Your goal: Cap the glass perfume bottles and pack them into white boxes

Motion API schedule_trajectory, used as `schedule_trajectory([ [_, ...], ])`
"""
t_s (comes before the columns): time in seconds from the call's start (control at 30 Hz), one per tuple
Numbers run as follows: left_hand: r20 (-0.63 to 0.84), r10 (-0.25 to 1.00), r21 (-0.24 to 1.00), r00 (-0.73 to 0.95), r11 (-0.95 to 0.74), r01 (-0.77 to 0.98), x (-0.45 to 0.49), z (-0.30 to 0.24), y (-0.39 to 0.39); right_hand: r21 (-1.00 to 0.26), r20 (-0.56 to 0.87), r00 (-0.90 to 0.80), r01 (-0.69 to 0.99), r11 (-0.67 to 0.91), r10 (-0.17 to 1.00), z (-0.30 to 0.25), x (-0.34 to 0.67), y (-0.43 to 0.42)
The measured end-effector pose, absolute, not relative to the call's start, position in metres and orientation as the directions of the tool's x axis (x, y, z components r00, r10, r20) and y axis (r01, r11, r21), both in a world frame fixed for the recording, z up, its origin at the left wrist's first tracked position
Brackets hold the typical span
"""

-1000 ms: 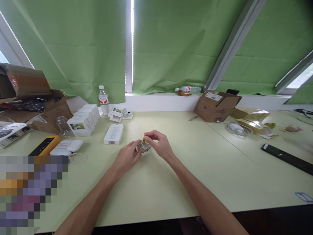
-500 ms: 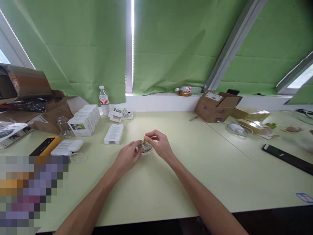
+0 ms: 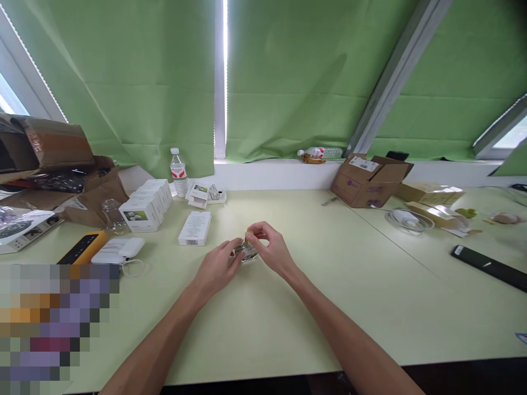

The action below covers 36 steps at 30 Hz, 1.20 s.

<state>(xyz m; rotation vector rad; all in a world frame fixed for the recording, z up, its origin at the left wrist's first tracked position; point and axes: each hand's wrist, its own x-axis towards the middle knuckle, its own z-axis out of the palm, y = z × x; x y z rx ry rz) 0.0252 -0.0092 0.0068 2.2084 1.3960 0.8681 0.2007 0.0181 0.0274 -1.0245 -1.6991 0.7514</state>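
Note:
My left hand [image 3: 217, 265] is closed on the left side of a small shiny, silvery bundle [image 3: 248, 253] low over the table. It looks clear or metallic, but its exact kind cannot be told. My right hand [image 3: 272, 248] pinches a small gold-yellow piece [image 3: 248, 237] at the bundle's top, between thumb and forefinger. Fingers cover part of both. A white box with a barcode [image 3: 195, 229] lies to the left beyond my hands. Behind it is an opened white box [image 3: 198, 193], with a similar silvery coil [image 3: 213, 192] beside it.
Several white boxes [image 3: 144, 207] stand in a row at left, near a water bottle [image 3: 178, 173] and a yellow-and-black device [image 3: 83, 247]. A cardboard box [image 3: 366, 181], a coiled white cable [image 3: 407, 220] and a long black object [image 3: 488, 266] lie at right.
The view has shifted slightly, so everything sits a little further right and lower. Both hands keep their hold, with the right fingers still pinching the gold-yellow piece.

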Motion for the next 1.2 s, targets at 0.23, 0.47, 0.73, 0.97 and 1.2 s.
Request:
schedule_trajectory([
  [0.23, 0.401, 0.878, 0.548, 0.261, -0.458, 0.7, 0.019, 0.008, -0.007, -0.718, 0.377, -0.335, 0.483, 0.501, 0.863, 0.023, 0.206, 0.021],
  [0.47, 0.571, 0.821, 0.43, -0.012, -0.286, 0.856, -0.007, 0.002, 0.012, -0.601, 0.379, -0.361, 0.604, 0.524, 0.852, 0.022, 0.211, 0.022],
  [0.73, 0.456, 0.867, 0.309, -0.201, 0.057, 0.949, -0.035, -0.022, 0.03, -0.559, 0.351, -0.398, 0.637, 0.531, 0.847, 0.023, 0.216, 0.02],
  [0.97, 0.338, 0.897, 0.408, -0.284, 0.133, 0.903, -0.039, -0.008, 0.03, -0.548, 0.335, -0.419, 0.642, 0.537, 0.844, 0.023, 0.221, 0.022],
  [1.2, 0.443, 0.892, 0.523, -0.085, -0.181, 0.833, -0.03, -0.003, 0.024, -0.582, 0.3, -0.401, 0.642, 0.5, 0.865, 0.024, 0.222, 0.021],
])
